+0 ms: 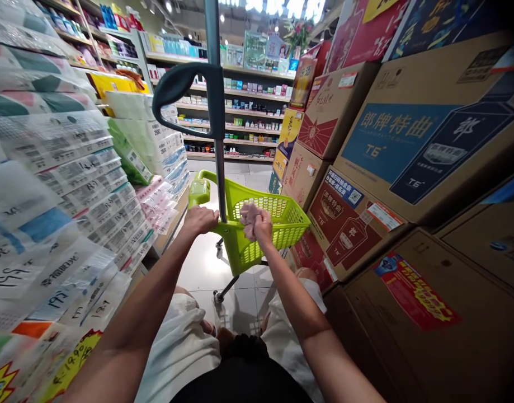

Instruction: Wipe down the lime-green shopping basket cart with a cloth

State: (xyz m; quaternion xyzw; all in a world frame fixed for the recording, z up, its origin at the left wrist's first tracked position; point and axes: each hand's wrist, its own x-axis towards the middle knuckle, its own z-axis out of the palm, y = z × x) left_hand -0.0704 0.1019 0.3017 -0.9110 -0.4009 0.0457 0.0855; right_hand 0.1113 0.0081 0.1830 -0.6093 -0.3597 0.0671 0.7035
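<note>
R hand (264, 225) clamped on pink cloth (248, 217) bunched to its L, L hand (200, 219) clasping cart (236, 243).

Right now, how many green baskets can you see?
1: the green basket is straight ahead, between stacked packs on the left and boxes on the right. The right grip holds a pinkish cloth by its rim. Others may be hidden behind the boxes.

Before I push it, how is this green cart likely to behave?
The cart should roll fairly easily, as small wheels show beneath it. Its hole-filled basket is probably light for its size. The tall pole might make it a little apt to tip.
</note>
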